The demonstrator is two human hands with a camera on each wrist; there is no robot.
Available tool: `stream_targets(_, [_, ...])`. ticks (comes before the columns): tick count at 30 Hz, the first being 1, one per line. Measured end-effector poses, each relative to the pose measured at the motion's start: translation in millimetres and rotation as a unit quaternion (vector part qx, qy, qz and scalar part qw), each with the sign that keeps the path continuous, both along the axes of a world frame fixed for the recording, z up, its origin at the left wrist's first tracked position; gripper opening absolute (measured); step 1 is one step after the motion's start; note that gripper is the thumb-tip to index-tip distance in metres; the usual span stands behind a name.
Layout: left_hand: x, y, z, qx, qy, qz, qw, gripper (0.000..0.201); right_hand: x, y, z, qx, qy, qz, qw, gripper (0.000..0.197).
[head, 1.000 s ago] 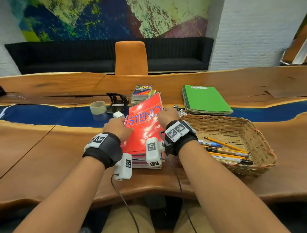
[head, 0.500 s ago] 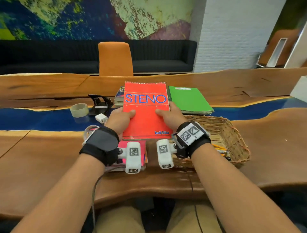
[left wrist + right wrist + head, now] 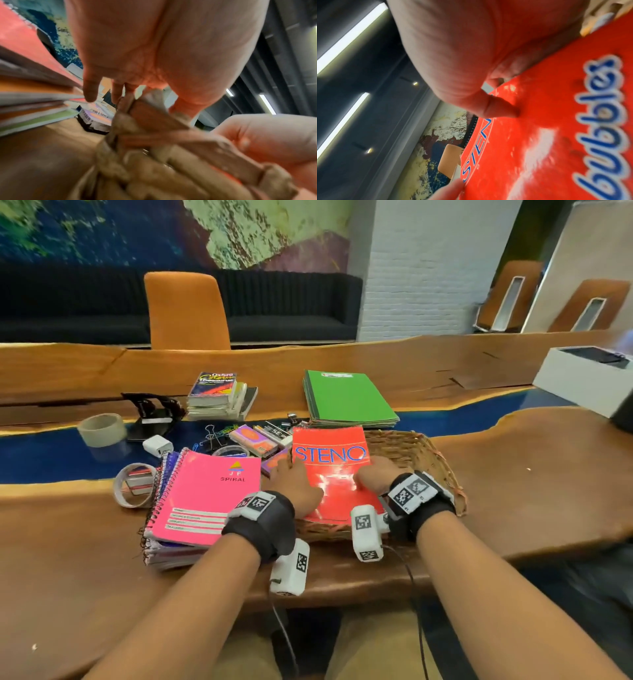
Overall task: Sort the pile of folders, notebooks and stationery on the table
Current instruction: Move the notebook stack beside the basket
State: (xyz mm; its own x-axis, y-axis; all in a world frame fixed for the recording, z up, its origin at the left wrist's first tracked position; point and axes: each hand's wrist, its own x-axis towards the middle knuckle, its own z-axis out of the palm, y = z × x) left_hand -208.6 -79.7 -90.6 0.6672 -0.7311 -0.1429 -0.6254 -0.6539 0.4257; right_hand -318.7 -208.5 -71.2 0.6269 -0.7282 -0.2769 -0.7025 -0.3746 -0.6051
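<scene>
Walnut-brown wood runs the whole width of the desk (image 3: pixel 513 474) I am working at, with a blue strip through the middle of the frame. At right of centre sits the wicker basket (image 3: pixel 431 453), and the red STENO pad (image 3: pixel 329 470) is held over it, tilted toward me, so I read this step as carrying one notebook off the pile toward a sorted place. My left hand (image 3: pixel 294 484) grips the pad's left edge and my right hand (image 3: pixel 375 474) grips its right edge; the right wrist view shows that thumb pressed on the red cover. Left of the pad, lower centre-left of the frame, lies the stack of spiral notebooks topped by the pink notebook (image 3: pixel 205 494). Further up are the green folders (image 3: pixel 346 398) at upper centre-right and a small stack of books (image 3: pixel 219 395) at upper centre. Smaller things crowd the blue strip: a tape roll (image 3: pixel 101 428), eraser boxes (image 3: pixel 253 440) and binder clips (image 3: pixel 214 434). In my judgement the pad belongs with other notebooks, not in the basket, so the next move calls for keeping both grips firm, clearing the wicker rim, and setting the pad flat on a chosen pile, edges squared, without nudging the loose stationery.
</scene>
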Motion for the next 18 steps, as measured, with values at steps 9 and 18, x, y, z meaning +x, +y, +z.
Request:
stream_targets(9, [-5.2,12.4,5.6,0.116,-0.046,-0.099,0.987,0.04,0.5,1.3,-2.7,0.005,-0.027,-0.007,1.0,0.057])
stream_targets(18, [-9.6,13.2,13.8,0.149,-0.028,-0.117,0.982,0.043,4.9,14.0,-23.2,-0.019,0.07,-0.008,0.997,0.037])
